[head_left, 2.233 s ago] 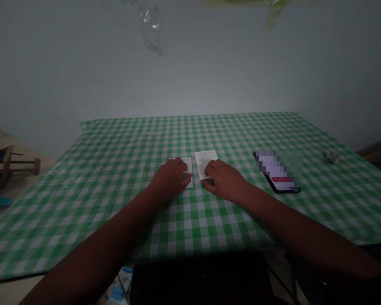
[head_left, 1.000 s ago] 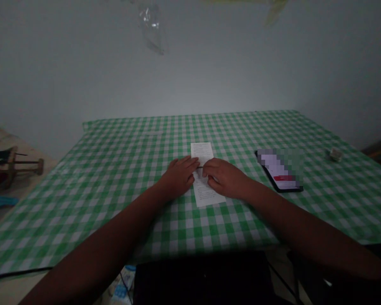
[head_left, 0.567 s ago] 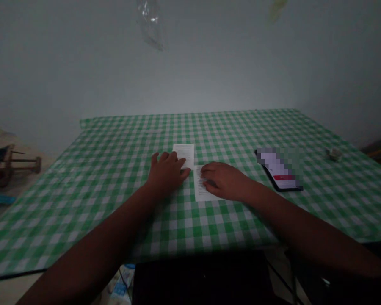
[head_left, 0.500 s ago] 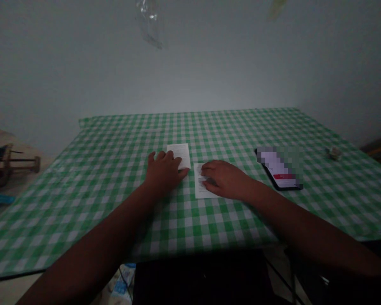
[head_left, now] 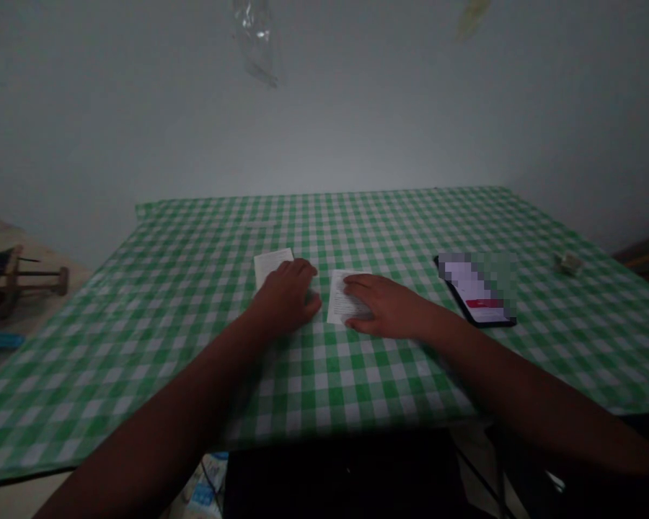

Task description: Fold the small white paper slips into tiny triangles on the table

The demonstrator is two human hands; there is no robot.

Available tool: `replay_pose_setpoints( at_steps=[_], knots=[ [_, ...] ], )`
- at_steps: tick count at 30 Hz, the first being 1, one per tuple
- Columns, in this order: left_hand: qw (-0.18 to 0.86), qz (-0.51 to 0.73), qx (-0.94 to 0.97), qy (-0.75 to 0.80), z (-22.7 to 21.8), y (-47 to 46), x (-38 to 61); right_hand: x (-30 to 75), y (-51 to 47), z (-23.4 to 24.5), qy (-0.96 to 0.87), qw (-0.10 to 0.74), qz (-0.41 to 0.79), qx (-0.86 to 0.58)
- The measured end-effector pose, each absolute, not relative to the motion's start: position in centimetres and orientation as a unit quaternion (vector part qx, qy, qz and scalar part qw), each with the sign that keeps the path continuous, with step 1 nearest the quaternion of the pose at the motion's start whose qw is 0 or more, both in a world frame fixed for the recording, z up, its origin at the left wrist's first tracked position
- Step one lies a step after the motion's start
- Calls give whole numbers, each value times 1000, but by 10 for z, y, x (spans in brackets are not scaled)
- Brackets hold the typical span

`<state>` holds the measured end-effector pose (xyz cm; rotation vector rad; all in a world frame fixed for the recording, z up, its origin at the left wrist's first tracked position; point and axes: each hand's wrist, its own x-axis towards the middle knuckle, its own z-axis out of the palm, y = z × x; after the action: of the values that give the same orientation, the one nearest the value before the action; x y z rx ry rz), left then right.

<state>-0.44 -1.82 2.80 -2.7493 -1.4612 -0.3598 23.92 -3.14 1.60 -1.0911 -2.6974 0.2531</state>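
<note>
Two small printed sheets of paper lie on the green and white checked tablecloth. My left hand rests over the lower right part of the left sheet, fingers stretched and a little apart. The right sheet lies flat with lines of print on it. My right hand covers its right side, its fingers extended over the paper and the thumb apart from them. Each palm faces down, so the undersides of the fingers are hidden.
A phone with a lit screen lies right of my right hand. A small crumpled object sits near the table's right edge. A clear plastic bag hangs on the wall behind. A wooden stool-like thing stands at the far left.
The left sheet has shifted left and tilted, and my left hand now lies at its right side. The right sheet has turned slightly under my right hand, which has barely moved.
</note>
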Motion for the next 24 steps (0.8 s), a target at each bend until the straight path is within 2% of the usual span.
replay_pose_setpoints(
  at_steps=[2,5,16,24],
  knots=[
    [-41,-126,-919,-371,23,-22,1,241,-29,13,-919,120,105,-361],
    [-70,-109,-938,-323,15,-26,6,245,-26,13,-920,129,125,-347],
    [-73,-88,-927,-357,17,-20,3,258,-29,38,-918,80,160,-353],
    [-65,-94,-929,-353,19,-23,3,247,-32,38,-920,67,97,-373]
  ],
)
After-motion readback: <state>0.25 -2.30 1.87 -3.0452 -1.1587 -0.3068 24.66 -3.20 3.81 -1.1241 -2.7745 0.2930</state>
